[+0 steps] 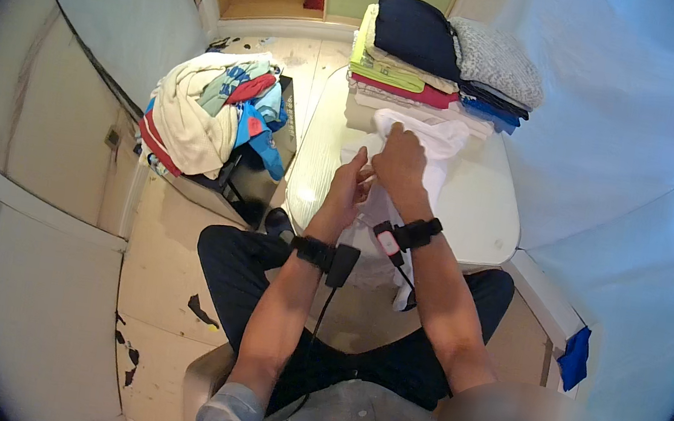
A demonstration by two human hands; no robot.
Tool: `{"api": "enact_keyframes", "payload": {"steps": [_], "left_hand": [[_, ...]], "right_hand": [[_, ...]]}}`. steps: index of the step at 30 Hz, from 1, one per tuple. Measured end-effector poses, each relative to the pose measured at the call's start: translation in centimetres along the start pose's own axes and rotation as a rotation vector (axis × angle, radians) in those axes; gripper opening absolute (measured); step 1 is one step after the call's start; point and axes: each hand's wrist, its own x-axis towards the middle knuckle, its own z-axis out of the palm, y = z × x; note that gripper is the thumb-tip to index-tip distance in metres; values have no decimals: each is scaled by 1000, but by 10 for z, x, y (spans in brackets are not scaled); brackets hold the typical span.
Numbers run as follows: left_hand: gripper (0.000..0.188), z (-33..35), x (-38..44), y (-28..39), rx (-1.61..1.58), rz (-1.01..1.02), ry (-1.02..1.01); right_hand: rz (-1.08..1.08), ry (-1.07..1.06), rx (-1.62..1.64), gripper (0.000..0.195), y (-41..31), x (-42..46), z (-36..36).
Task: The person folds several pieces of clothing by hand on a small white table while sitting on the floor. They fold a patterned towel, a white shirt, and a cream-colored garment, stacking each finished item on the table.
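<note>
A white garment (444, 138) lies rumpled over the white table (478, 217), and part of it hangs down past the front edge between my knees. My right hand (402, 161) is closed in a fist on the upper part of this cloth, knuckles facing up. Just left of it, my left hand (347, 191) has its thumb raised and its fingers curled towards the garment's left side. Whether those fingers pinch any fabric is hidden. Both wrists wear black straps with small devices and cables.
Folded clothes (416, 41) form two stacks at the table's far edge, one topped by a grey knit (497, 62). Left of the table, a black box (257, 180) carries a heap of loose clothes (196, 107). A blue cloth (574, 359) lies at lower right. Plastic sheeting (616, 153) covers the right side.
</note>
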Motion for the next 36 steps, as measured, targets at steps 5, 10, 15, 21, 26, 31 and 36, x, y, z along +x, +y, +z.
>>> {"api": "enact_keyframes", "payload": {"steps": [5, 10, 15, 21, 26, 31, 36], "left_hand": [[32, -14, 21, -7, 56, -17, 100], [39, -32, 12, 7, 607, 100, 266], [40, -40, 6, 11, 1354, 388, 538], [41, -30, -6, 20, 1524, 226, 570], [40, -21, -15, 9, 1655, 296, 540], [43, -47, -5, -1, 1766, 385, 507], [60, -12, -34, 22, 1677, 340, 626]], "right_hand": [[-169, -159, 186, 32, 40, 6, 90], [141, -491, 1086, 29, 49, -16, 80], [259, -368, 1148, 27, 43, -26, 62], [-241, 169, -13, 40, 83, -24, 61], [-112, 67, -123, 53, 106, -11, 82], [-105, -4, -84, 61, 104, -4, 83], [-135, 281, 311, 61, 126, -34, 29]]}}
